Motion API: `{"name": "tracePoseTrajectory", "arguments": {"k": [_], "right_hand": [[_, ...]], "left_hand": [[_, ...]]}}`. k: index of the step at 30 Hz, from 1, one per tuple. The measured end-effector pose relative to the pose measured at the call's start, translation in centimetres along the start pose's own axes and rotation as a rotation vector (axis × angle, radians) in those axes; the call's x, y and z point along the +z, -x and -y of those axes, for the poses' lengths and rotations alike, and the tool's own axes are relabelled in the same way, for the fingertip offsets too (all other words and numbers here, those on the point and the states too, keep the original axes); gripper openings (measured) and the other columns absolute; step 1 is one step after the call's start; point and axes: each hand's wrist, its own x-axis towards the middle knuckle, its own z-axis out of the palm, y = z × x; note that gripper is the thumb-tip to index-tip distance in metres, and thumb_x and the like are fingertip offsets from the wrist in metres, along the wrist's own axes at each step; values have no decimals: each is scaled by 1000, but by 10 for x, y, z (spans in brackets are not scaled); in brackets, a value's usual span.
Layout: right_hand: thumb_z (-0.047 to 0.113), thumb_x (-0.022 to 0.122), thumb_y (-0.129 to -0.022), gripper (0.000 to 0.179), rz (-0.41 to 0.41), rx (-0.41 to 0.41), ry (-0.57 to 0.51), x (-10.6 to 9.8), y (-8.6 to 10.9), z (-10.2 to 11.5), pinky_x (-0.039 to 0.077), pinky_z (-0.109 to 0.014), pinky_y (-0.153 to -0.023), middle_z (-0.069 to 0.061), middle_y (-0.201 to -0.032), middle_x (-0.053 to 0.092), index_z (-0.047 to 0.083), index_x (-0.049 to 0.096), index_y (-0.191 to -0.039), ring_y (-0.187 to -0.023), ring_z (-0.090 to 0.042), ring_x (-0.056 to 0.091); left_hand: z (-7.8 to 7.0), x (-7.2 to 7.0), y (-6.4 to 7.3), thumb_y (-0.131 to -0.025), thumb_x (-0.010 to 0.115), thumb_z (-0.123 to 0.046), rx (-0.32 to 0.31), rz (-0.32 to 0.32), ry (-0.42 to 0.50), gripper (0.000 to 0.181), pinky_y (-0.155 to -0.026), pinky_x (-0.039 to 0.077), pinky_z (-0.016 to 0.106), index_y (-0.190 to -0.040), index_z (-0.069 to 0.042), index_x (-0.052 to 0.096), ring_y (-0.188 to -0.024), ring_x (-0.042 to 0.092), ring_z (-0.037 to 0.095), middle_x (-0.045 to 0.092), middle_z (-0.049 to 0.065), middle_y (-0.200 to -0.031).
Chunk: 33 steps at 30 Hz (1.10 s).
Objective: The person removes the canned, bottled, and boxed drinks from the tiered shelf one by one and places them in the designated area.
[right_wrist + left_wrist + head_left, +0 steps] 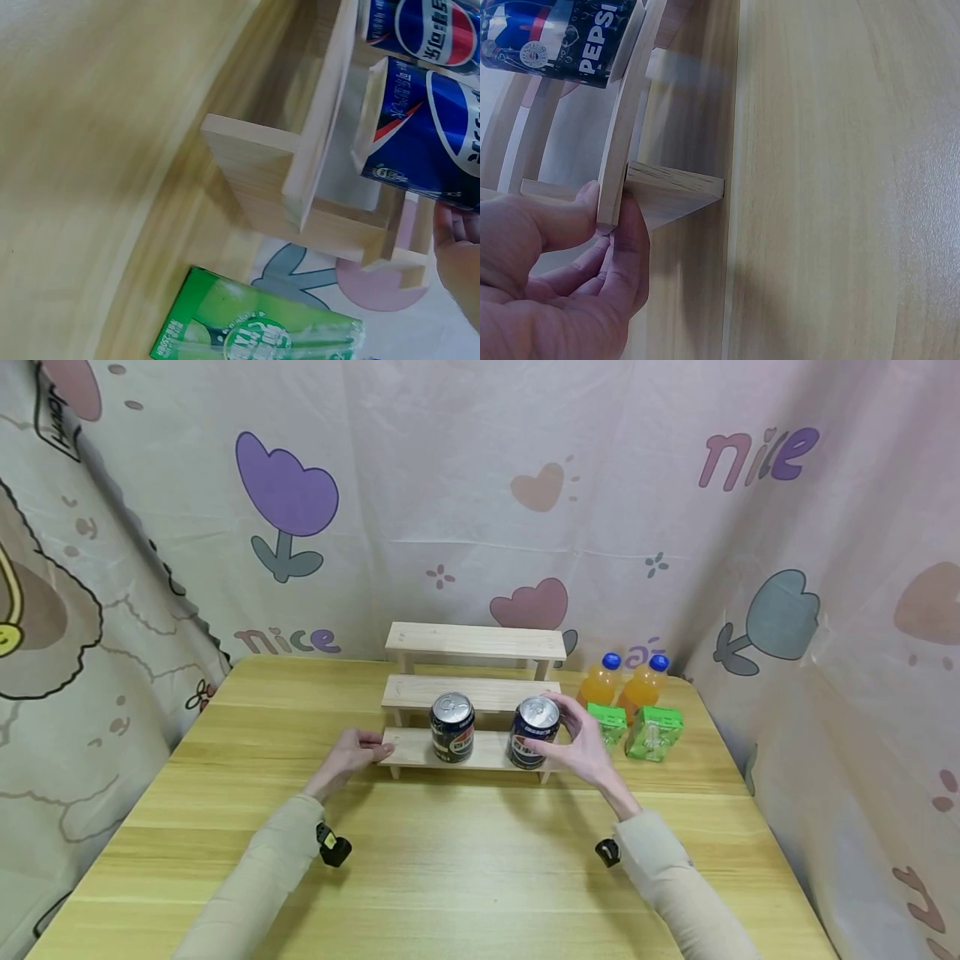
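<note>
A three-tier wooden display stand (480,642) stands towards the back of the table. My left hand (351,758) pinches the left end of its lowest step between thumb and fingers, as the left wrist view shows close up. My right hand (583,745) grips a dark blue Pepsi can (424,127) round its side, upright at the right part of that step. In the right wrist view a narrow gap shows between this can's base and the board. A second Pepsi can (452,731) stands upright on the same step, left of the held one.
Right of the stand are two orange drink bottles (643,687) with blue caps. In front of them stand two green juice cartons (654,735), the left one partly hidden by my right hand. A printed curtain (450,485) hangs behind the wooden table (480,860).
</note>
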Motion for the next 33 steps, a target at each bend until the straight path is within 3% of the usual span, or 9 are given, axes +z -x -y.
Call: {"name": "tracePoseTrajectory", "arguments": {"k": [6, 13, 25, 33], "right_hand": [[-9, 85, -68, 75, -52, -65, -63, -9, 4, 6, 42, -17, -110, -20, -135, 60, -2, 53, -136, -121, -2, 59], [-15, 82, -66, 74, -70, -120, -96, -30, 15, 6, 45, -15, -106, 7, -126, 62, -7, 51, -133, -117, -2, 60], [-17, 80, -69, 71, -72, -56, -72, -84, 44, -17, 45, -11, -103, 11, -123, 62, -9, 49, -133, -117, 0, 60], [-14, 81, -72, 72, -72, 35, 8, -122, 65, -37, 42, -6, -101, 16, -123, 62, -7, 48, -136, -116, 5, 59]], "left_hand": [[0, -2, 0, -97, 65, -9, 9, 8, -3, 46, -86, 57, 33, -128, 22, 51, -88, 65, 11, 68, 32, -114], [0, -2, 0, -97, 65, -12, -7, 4, -26, 50, -93, 56, 39, -131, 22, 49, -98, 66, 21, 65, 33, -118], [0, 0, 0, -97, 65, -8, 2, 13, -3, 44, -86, 56, 34, -126, 22, 52, -87, 64, 11, 68, 32, -113], [-1, -1, 0, -98, 64, -10, -8, 14, -3, 49, -89, 56, 34, -131, 23, 48, -92, 65, 15, 66, 34, -117]]}}
